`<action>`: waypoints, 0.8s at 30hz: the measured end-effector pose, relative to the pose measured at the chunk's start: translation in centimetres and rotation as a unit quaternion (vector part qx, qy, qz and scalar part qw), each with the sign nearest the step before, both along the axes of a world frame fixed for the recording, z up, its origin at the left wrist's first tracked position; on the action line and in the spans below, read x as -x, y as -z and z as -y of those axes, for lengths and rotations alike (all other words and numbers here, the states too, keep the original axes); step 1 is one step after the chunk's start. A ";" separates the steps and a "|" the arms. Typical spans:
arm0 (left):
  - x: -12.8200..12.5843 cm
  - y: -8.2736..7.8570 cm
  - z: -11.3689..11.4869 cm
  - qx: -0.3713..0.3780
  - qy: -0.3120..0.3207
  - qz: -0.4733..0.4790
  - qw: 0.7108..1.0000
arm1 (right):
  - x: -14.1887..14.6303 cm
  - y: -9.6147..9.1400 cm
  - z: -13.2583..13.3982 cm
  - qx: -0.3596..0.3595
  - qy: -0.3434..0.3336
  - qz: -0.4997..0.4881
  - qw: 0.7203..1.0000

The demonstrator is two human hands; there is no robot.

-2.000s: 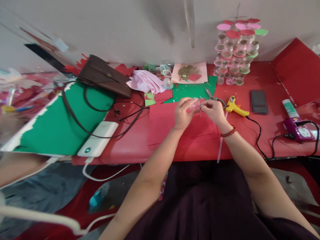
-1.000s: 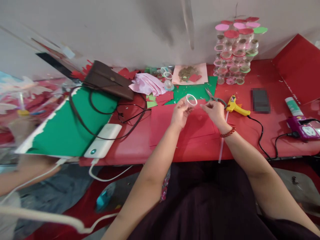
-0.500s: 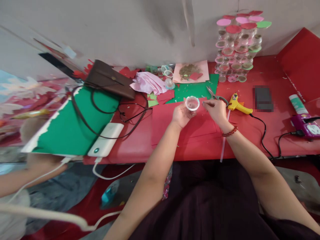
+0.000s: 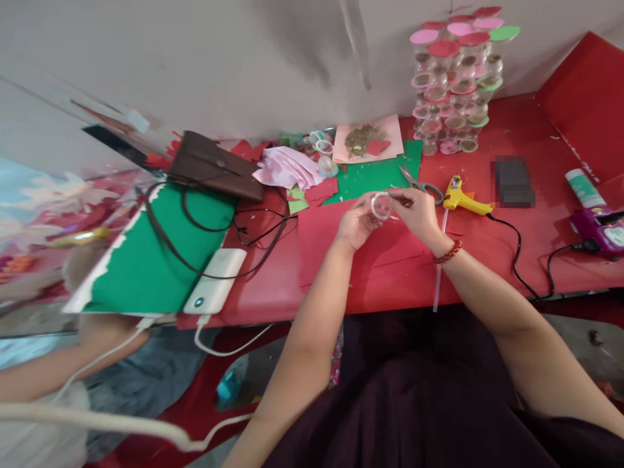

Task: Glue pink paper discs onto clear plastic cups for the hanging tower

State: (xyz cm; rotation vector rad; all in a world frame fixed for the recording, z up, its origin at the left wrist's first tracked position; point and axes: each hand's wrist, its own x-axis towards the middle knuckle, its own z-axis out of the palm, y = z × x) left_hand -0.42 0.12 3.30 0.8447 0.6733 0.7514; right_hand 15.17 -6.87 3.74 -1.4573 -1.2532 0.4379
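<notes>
My left hand (image 4: 355, 224) and my right hand (image 4: 416, 213) meet over a red paper sheet (image 4: 351, 250) on the red table (image 4: 487, 253). Both pinch a small clear plastic cup (image 4: 381, 205), which is turned with its rim toward me. The right fingers close on the cup's right edge; the left fingers grip its left side. A red bead bracelet (image 4: 447, 252) sits on my right wrist.
Scissors (image 4: 414, 183) and a yellow glue gun (image 4: 463, 198) with its black cord lie just right of my hands. A stack of small cups with coloured lids (image 4: 451, 84) stands at the back. Green sheet (image 4: 156, 260), white power bank (image 4: 214, 283), brown pouch (image 4: 214, 166) left. Another person's arm (image 4: 58, 367) lower left.
My hands parted for a moment with the cup in the left hand, rim up. Now the right hand has come back to the cup and both grip it.
</notes>
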 end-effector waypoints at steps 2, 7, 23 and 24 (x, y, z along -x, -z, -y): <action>0.1 0.1 0.1 -0.042 0.018 0.002 0.999 | 0.1 0.1 0.0 -0.012 0.014 0.011 1.000; -0.1 0.1 0.5 -0.162 0.010 -0.007 0.987 | 0.0 0.5 0.0 -0.039 0.026 0.077 0.996; -1.2 0.7 0.7 -0.149 0.047 -0.005 0.988 | -1.0 0.3 0.2 -0.007 0.068 0.157 0.985; -1.1 0.9 0.7 -0.165 0.047 0.002 0.985 | -1.0 0.1 0.2 -0.018 0.076 0.125 0.989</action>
